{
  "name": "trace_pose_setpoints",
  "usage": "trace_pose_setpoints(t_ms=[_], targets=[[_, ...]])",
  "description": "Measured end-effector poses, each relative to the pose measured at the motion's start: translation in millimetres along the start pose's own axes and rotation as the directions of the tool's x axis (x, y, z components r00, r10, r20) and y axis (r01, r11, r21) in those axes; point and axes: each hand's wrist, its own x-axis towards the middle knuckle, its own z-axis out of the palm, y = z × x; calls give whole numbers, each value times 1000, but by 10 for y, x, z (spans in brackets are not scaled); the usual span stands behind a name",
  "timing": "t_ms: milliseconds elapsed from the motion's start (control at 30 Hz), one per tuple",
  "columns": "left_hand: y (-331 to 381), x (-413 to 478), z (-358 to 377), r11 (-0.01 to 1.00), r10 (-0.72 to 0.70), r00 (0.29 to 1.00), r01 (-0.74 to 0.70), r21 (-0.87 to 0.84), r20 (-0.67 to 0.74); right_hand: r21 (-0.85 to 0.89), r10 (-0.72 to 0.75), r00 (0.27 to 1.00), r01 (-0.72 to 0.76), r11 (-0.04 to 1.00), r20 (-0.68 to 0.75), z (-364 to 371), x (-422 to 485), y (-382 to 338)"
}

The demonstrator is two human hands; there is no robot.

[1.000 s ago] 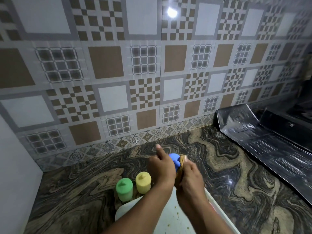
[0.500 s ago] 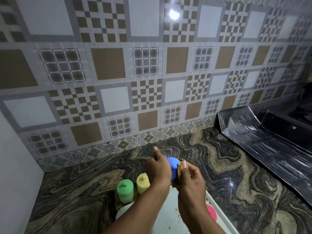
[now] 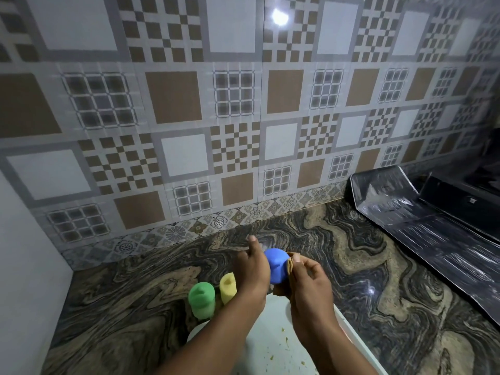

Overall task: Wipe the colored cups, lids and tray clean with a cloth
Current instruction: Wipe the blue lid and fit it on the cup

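Observation:
My left hand (image 3: 253, 269) grips a blue cup (image 3: 276, 266) and holds it up over the white tray (image 3: 273, 345). A tan cloth (image 3: 290, 262) is pinched in my right hand (image 3: 308, 282) and pressed against the cup's right side. A green cup (image 3: 202, 299) and a yellow cup (image 3: 227, 287) stand side by side on the counter, just left of my left forearm. The tray's surface carries small food crumbs. My arms hide much of the tray.
The marbled counter (image 3: 351, 266) meets a patterned tiled wall (image 3: 243, 131) at the back. A dark glossy stove cover (image 3: 438, 236) lies on the right. A plain white side wall (image 3: 24, 266) closes the left end.
The blue cup has turned in my left hand, showing more of its rounded end. My right hand has shifted the cloth along the cup's side. The green and yellow cups stayed put.

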Motion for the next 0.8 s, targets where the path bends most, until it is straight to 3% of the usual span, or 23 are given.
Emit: trace_pose_setpoints(t_ms=[67, 133, 167, 233, 300, 367, 633, 800], targets=[[-40, 4, -38, 996, 44, 999, -45, 73, 25, -37, -19, 999, 18, 999, -32, -27, 34, 17], [-120, 30, -106, 977, 173, 981, -182, 107, 89, -34, -14, 998, 12, 999, -62, -64, 78, 23], [-179, 48, -150, 952, 283, 947, -297, 78, 152, -32, -6, 997, 3, 999, -72, -89, 97, 32], [-339, 96, -260, 840, 500, 810, -540, 56, 306, -39, 15, 996, -18, 999, -87, -149, 128, 76], [-524, 139, -362, 715, 576, 682, -687, 126, 450, -65, 38, 994, -44, 997, -99, -209, 132, 155], [-700, 170, -427, 658, 572, 635, -733, 173, 518, -92, 65, 993, -75, 993, -102, -258, 117, 263], [-968, 240, -500, 668, 498, 708, -681, 299, 500, -293, 258, 966, -238, 926, 29, -426, 108, 480], [-929, 417, -506, 639, 474, 769, -636, 433, 429, -299, 312, 950, -298, 907, 2, -471, 207, 374]])
